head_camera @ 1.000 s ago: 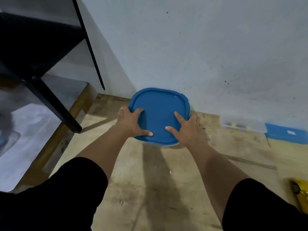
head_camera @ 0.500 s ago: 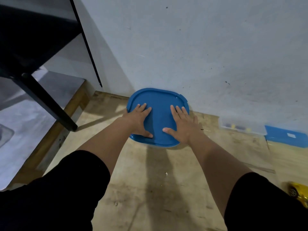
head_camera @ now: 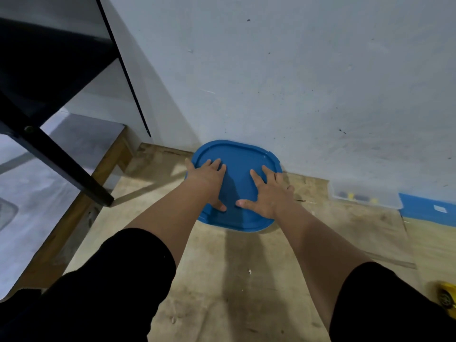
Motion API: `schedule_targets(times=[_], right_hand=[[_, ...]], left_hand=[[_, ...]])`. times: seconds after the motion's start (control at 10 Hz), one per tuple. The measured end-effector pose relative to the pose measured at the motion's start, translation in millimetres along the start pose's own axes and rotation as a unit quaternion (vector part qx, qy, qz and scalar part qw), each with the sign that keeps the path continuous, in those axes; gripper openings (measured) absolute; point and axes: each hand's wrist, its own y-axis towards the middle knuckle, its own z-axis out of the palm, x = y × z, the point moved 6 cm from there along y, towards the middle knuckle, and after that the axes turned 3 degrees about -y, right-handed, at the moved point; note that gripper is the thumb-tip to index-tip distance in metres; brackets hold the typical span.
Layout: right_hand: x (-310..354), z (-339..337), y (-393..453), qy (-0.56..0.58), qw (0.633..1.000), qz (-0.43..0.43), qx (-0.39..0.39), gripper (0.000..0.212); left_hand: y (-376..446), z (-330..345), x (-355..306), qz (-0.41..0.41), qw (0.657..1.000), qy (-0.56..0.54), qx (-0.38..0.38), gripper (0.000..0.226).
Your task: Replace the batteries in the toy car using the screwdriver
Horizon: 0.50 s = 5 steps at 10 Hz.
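A: Where's the small yellow plastic toy car (head_camera: 444, 296)?

B: Low and well off to the outer side of the right hand (head_camera: 265, 193), at the picture's edge, only partly in view behind the black sleeve. Neither hand is near it. I can't pick out a screwdriver or loose batteries anywhere.

A: So what are the hands doing?

B: Both lie flat, fingers straight and spread, on the rounded-square blue plastic lid (head_camera: 237, 164) of a container that sits against the pale grey wall (head_camera: 296, 82). The left hand (head_camera: 208, 180) covers the lid's left part, the right hand its right part, thumbs pointing toward each other near the closer rim. Nothing is gripped; they press.

A: Sealing it?

B: That's my guess. To do it well, I'd push evenly on both sides, then walk the palms round the rim until every corner seats; pressing only the middle may leave an edge raised.

A: Anything else nearby?

B: Beyond the right hand, along the wall, a shallow clear plastic box (head_camera: 365, 196) with small yellow and dark items inside, then a flat blue piece (head_camera: 429, 208). Far past the left hand, a black slanted frame leg (head_camera: 61, 164) stands on the worn wooden floor (head_camera: 222, 280).
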Motion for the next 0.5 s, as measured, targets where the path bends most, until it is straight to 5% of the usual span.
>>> schedule_targets(times=[0.4,0.5], right_hand=[[3.8,15.6,-7.1,0.073,0.997,-0.010,-0.001,0.091],[5.1,6.0,-17.4,0.057,0.994,-0.036,-0.085,0.084]], left_hand=[[-2.6,12.8,-5.9,0.016,0.997,-0.068,0.029,0.114],[-7.9,8.4,-16.5,0.037,0.993,-0.116,-0.004,0.100]])
